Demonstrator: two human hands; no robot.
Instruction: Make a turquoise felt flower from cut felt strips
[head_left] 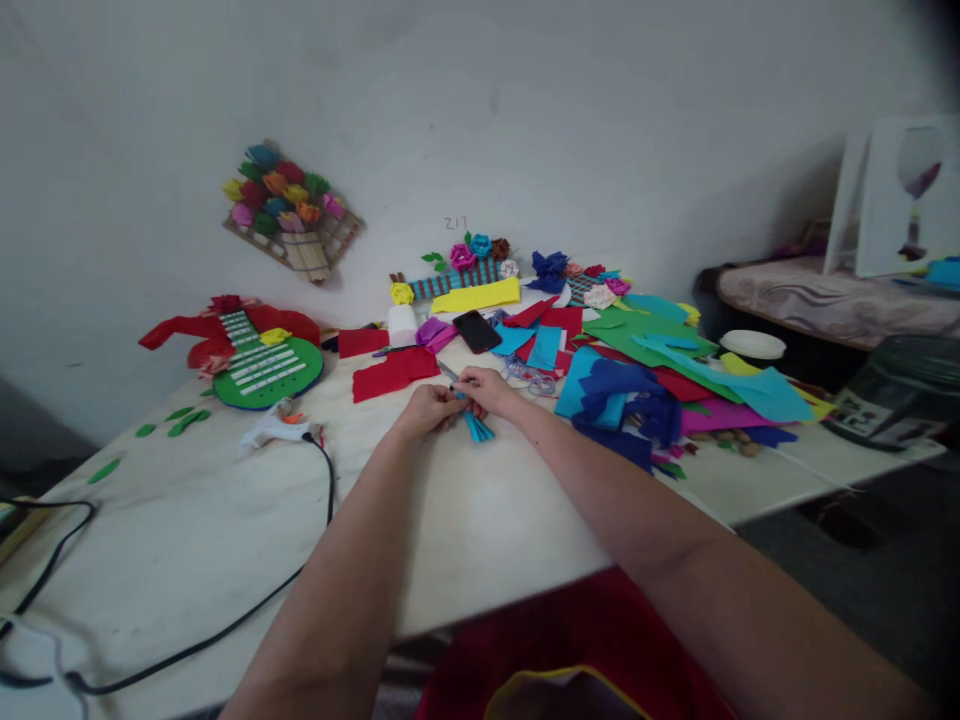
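Note:
Both hands meet over the middle of the table. My left hand [429, 411] is closed, its fingertips pinching the upper end of a small bunch of blue crepe paper [478, 428]. Close against it, my right hand [486, 391] is also closed on the blue paper, whose lower end fans out in narrow strips. A thin grey blade-like thing [448, 371] pokes out beyond the fingertips; whether a hand holds it I cannot tell. Just past the hands lie red paper sheets [394, 374] and a black phone [477, 332].
Coloured paper [660, 345] is piled on the right. On the left are a glue gun [277, 428] with a black cord [225, 628], green paper leaves [187, 422] and a green guitar-shaped craft [270, 372]. A large jar [900, 390] stands far right.

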